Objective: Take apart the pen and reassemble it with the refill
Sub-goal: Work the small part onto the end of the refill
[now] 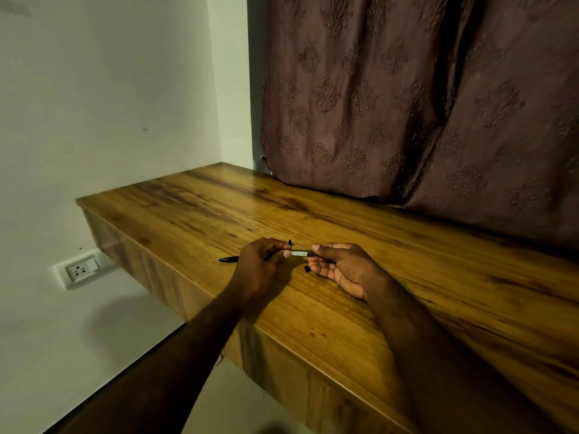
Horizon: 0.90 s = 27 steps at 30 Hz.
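Both hands hold a slim pen part [299,253] level just above the wooden desk [407,277]. It shows as a pale, silvery stretch between the fingers. My left hand [261,261] pinches its left end and my right hand [340,266] pinches its right end. A dark, pointed pen piece [228,259] sticks out to the left from behind my left hand; I cannot tell if that hand holds it or if it lies on the desk. A small black piece [307,268] shows below my right fingers. Another small black bit [289,242] peeks out above my left hand.
A brown patterned curtain [407,104] hangs down onto the back of the desk. A white wall [109,104] closes the left side, with a socket plate [80,270] below desk level. The desk's front edge [250,327] runs diagonally under my forearms.
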Each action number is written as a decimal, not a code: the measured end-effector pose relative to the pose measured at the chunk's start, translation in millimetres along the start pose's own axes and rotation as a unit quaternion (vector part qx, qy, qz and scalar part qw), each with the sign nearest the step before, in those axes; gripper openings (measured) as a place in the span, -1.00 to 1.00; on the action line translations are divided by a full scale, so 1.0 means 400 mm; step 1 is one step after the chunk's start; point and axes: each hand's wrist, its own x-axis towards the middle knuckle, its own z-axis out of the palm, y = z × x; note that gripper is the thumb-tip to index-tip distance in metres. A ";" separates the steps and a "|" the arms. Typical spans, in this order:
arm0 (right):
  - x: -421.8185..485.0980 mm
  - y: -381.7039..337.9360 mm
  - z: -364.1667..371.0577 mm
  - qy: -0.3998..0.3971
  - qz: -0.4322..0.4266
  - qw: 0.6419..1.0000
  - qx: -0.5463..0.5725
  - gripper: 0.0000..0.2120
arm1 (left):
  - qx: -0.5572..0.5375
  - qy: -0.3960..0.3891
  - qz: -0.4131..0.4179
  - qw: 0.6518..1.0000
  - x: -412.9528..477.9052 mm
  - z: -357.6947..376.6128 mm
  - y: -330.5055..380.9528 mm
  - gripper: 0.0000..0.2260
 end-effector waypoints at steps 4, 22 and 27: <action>0.005 -0.005 -0.006 0.008 0.011 0.999 0.047 -0.90 | 0.114 0.022 0.100 0.988 0.023 0.022 0.047 -0.94; 0.008 -0.006 -0.012 -0.002 0.013 0.999 0.038 -0.76 | -0.127 -0.047 -0.075 0.988 -0.021 0.034 0.015 -0.92; 0.006 -0.005 -0.016 -0.018 0.007 0.999 0.047 -0.71 | -0.178 -0.039 -0.094 0.979 -0.023 0.037 0.024 -0.94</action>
